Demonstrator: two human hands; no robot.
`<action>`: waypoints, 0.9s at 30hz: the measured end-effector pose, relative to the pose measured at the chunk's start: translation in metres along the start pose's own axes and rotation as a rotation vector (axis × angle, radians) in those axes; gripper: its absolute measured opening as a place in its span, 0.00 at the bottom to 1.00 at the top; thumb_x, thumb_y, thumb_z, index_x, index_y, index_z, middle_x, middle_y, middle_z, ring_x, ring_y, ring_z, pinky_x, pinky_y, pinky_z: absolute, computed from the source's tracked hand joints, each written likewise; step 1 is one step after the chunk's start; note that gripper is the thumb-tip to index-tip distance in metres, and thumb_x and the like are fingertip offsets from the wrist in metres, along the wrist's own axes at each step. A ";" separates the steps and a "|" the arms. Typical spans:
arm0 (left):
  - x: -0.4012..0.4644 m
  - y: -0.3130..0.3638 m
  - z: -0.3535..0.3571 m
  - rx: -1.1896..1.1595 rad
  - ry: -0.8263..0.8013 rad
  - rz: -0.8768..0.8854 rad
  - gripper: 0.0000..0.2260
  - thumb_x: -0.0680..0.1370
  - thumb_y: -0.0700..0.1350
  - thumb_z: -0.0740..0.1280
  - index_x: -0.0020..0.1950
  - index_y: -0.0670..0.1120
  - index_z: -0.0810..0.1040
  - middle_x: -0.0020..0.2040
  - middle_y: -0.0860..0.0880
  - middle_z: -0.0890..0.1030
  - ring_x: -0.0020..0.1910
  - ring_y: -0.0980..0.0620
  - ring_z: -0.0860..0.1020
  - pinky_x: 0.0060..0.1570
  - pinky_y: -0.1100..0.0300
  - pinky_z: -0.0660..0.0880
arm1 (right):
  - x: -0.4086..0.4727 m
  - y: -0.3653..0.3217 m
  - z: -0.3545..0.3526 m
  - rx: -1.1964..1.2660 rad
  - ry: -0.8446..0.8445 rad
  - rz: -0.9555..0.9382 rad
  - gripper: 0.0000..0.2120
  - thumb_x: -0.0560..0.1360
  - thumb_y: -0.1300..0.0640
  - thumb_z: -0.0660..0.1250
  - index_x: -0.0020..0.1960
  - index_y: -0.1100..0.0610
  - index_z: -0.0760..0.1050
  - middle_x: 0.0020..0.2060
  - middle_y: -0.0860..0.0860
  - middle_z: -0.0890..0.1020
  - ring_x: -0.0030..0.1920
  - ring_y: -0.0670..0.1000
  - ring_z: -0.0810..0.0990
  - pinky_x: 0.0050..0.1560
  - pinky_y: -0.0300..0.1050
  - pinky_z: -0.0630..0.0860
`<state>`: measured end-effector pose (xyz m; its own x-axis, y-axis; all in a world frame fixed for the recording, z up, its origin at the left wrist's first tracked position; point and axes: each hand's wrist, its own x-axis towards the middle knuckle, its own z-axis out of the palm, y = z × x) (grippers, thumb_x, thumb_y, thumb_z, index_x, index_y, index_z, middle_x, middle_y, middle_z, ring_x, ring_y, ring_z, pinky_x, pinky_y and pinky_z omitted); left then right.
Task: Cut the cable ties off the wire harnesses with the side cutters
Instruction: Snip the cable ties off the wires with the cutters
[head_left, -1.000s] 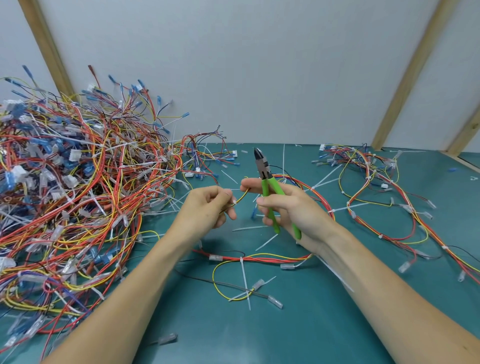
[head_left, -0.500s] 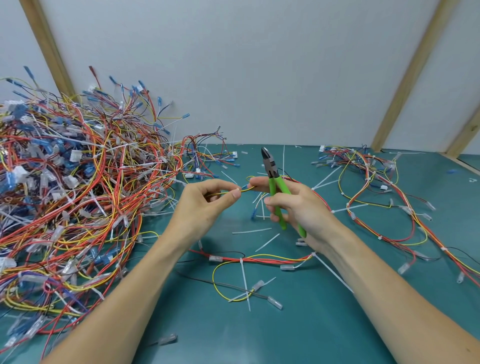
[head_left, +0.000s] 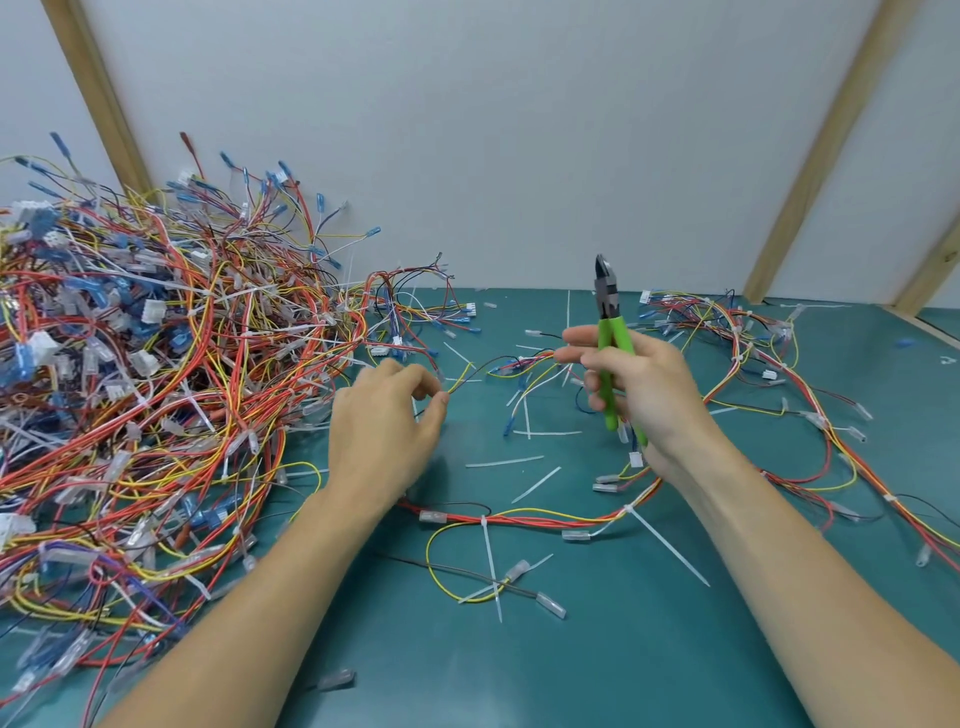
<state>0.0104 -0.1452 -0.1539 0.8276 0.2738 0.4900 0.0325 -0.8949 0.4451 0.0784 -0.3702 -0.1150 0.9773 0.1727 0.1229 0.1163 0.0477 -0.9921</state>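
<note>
A: Where are the cutters?
B: The right hand grips the green cutters upright, fingertips pinching a wire bundle

A: And the left hand?
B: Pinching the same bundle's thin wires, beside the big wire pile on the counter

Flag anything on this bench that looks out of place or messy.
Nothing looks damaged. Cut white cable ties lie loose across the green mat, expected from this job. One uncut tie sticks out long from the harness nearest the person. The big wire pile at left is tangled.
</note>
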 end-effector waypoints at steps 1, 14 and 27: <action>0.000 0.001 -0.001 0.022 0.004 0.027 0.08 0.77 0.50 0.70 0.55 0.53 0.80 0.50 0.53 0.78 0.54 0.48 0.76 0.54 0.49 0.71 | 0.000 0.001 0.000 -0.021 -0.005 0.006 0.10 0.76 0.67 0.66 0.50 0.56 0.84 0.44 0.54 0.88 0.33 0.47 0.71 0.32 0.41 0.68; -0.010 0.022 -0.008 -0.110 -0.762 0.375 0.08 0.74 0.55 0.75 0.46 0.53 0.82 0.44 0.57 0.76 0.44 0.60 0.74 0.49 0.57 0.73 | -0.007 0.009 0.012 -0.260 -0.192 -0.055 0.07 0.75 0.67 0.70 0.47 0.57 0.84 0.39 0.52 0.86 0.33 0.44 0.73 0.34 0.34 0.69; -0.009 0.019 0.001 -0.321 -0.145 0.082 0.07 0.73 0.50 0.75 0.47 0.54 0.79 0.40 0.56 0.81 0.42 0.54 0.78 0.47 0.51 0.77 | -0.016 0.019 0.023 -0.666 -0.236 -0.174 0.07 0.71 0.58 0.78 0.42 0.52 0.80 0.36 0.49 0.85 0.38 0.50 0.82 0.46 0.50 0.78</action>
<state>0.0039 -0.1649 -0.1509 0.8918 0.1317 0.4328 -0.1964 -0.7491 0.6327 0.0609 -0.3497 -0.1354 0.8793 0.4280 0.2087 0.4235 -0.5023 -0.7539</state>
